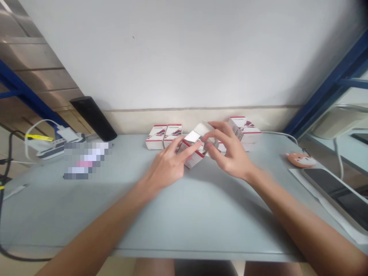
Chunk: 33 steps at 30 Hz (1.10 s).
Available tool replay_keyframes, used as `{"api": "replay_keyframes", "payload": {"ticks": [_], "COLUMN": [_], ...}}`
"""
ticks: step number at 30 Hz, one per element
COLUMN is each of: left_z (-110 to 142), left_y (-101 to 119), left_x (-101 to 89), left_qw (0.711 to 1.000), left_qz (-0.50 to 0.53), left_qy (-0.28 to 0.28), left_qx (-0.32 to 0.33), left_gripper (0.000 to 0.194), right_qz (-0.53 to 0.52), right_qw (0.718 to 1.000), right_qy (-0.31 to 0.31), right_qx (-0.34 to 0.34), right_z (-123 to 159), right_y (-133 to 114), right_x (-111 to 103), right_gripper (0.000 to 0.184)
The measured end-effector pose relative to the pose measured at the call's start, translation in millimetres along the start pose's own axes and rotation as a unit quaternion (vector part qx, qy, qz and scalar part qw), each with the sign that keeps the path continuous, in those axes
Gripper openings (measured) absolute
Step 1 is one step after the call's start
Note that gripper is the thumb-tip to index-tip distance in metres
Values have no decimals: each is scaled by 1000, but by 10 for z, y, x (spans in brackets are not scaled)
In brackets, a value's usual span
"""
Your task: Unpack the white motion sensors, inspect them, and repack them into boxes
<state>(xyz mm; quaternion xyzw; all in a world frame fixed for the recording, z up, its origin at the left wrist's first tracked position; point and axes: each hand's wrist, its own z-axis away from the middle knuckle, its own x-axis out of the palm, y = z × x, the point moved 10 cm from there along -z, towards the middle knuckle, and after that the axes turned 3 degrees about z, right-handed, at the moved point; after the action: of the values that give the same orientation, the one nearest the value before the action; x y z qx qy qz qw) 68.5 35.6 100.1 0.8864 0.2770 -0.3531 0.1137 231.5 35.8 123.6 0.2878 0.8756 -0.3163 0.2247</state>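
A small white and red cardboard box [194, 158] is tilted in front of me with its top flaps raised. My left hand [170, 163] grips it from the left, thumb and fingers closed about its upper edge. At its right side my right hand [227, 149] has its fingers curled at the raised flap [203, 130]. Whether those fingertips pinch the flap or something small inside is unclear. Beyond my left hand stand two similar boxes [156, 137] side by side. More of these boxes [249, 134] are behind my right hand, partly hidden by it.
On the left are a black cylinder [94, 118], a power strip [61, 143] with cables and a blurred-out item [87, 161]. To the right lie an orange animal-face object [301, 160] and a dark-screened phone [336, 191]. A wall [184, 57] closes off the desk's back.
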Motion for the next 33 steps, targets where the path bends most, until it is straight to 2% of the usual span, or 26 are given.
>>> {"api": "replay_keyframes", "payload": {"ticks": [2, 5, 11, 15, 22, 30, 33], "left_z": [-1, -2, -17, -21, -21, -13, -5], "left_y": [-3, 6, 12, 8, 20, 3, 23], "left_x": [4, -6, -16, -1, -3, 9, -20], "left_qw": [1000, 1000, 1000, 1000, 1000, 1000, 1000], "left_qz": [-11, -22, -16, -11, -3, -4, -11], "left_qy": [-4, -3, 3, -4, -6, -5, 14], "left_qx": [0, 2, -2, -6, 6, 1, 7], "left_gripper": [64, 64, 53, 56, 62, 62, 57], "right_qz": [-7, -9, -41, -54, -54, -26, -13], "right_qw": [1000, 998, 997, 994, 986, 994, 992], "right_qy": [-21, -37, -30, -6, -22, 62, 111], "right_qx": [15, 41, 66, 93, 154, 86, 65], "right_z": [3, 4, -6, -10, 8, -21, -65], "right_y": [30, 67, 89, 107, 177, 53, 29], "right_x": [42, 56, 53, 38, 36, -88, -269], "right_gripper": [24, 26, 23, 18, 22, 15, 13]}}
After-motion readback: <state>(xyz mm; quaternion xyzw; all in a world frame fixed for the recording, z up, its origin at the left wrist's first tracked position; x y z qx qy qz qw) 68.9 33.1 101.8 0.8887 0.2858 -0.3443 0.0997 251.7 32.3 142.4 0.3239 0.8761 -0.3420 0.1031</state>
